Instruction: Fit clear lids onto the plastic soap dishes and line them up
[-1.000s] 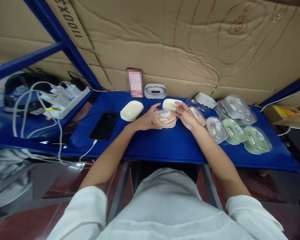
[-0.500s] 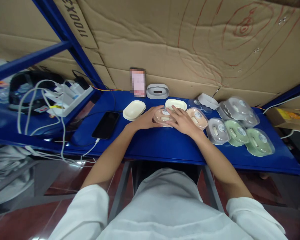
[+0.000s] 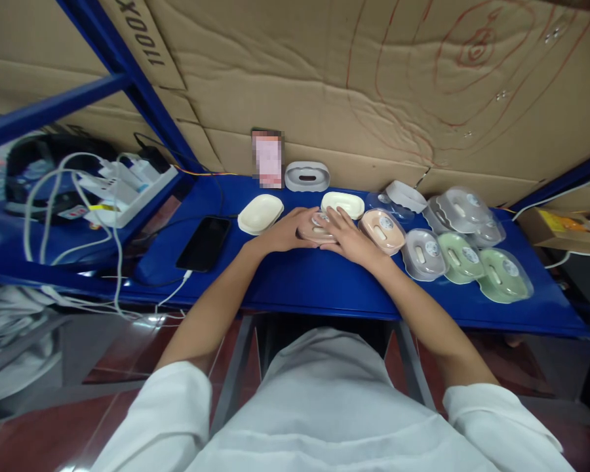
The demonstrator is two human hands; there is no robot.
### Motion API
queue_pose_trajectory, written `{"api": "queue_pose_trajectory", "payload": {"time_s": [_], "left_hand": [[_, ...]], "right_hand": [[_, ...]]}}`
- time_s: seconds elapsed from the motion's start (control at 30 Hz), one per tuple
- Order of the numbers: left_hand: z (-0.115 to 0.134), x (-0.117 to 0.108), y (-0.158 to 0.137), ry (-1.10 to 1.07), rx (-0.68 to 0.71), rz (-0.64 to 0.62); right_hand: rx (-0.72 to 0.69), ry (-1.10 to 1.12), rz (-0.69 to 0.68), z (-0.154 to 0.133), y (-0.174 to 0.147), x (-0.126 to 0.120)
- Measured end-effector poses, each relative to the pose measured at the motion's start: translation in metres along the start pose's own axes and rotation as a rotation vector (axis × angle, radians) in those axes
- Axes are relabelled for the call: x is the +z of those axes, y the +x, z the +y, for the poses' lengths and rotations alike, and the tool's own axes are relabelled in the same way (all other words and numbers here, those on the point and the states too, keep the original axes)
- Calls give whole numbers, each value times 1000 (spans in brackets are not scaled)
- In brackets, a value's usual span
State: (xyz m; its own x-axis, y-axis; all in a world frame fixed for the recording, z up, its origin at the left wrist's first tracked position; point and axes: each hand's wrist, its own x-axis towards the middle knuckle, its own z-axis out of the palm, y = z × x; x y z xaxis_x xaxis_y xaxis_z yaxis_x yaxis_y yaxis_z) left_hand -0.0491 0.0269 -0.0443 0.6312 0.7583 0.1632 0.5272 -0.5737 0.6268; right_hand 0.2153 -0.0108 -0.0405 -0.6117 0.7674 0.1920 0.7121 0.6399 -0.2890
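pink soap case (image 3: 319,228) sits on the blue shelf (image 3: 324,282), my left hand (image 3: 288,234) cupping its side, my right hand (image 3: 347,236) flat on the lid. i judge this the pressing-shut step; next needs even downward pressure.

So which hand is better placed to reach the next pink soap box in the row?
The right hand, probably. It lies on the pink box being pressed, directly beside the next pink soap box. The left hand sits on the far side.
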Motion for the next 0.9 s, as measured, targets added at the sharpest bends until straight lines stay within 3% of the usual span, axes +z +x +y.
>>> {"api": "queue_pose_trajectory", "payload": {"time_s": [0.37, 0.5, 0.57, 0.67, 0.73, 0.8, 0.9], "left_hand": [[0, -4, 0, -7, -10, 3], [-3, -7, -3, -12, 31, -36], [-7, -10, -4, 4, 49, -35], [-14, -15, -6, 31, 28, 16], [-16, -20, -7, 32, -3, 61], [-13, -27, -8, 10, -38, 124], [-4, -34, -9, -66, -86, 227]], "right_hand": [[-6, 110, 12, 4, 2, -4], [18, 51, 7, -4, -8, -23], [129, -52, 72, -5, -23, -35], [488, -272, 217, -2, -52, -43], [674, -368, 214, 1, -69, -37], [698, -380, 160, 4, -77, -28], [546, -272, 126, 9, -71, -24]]}}
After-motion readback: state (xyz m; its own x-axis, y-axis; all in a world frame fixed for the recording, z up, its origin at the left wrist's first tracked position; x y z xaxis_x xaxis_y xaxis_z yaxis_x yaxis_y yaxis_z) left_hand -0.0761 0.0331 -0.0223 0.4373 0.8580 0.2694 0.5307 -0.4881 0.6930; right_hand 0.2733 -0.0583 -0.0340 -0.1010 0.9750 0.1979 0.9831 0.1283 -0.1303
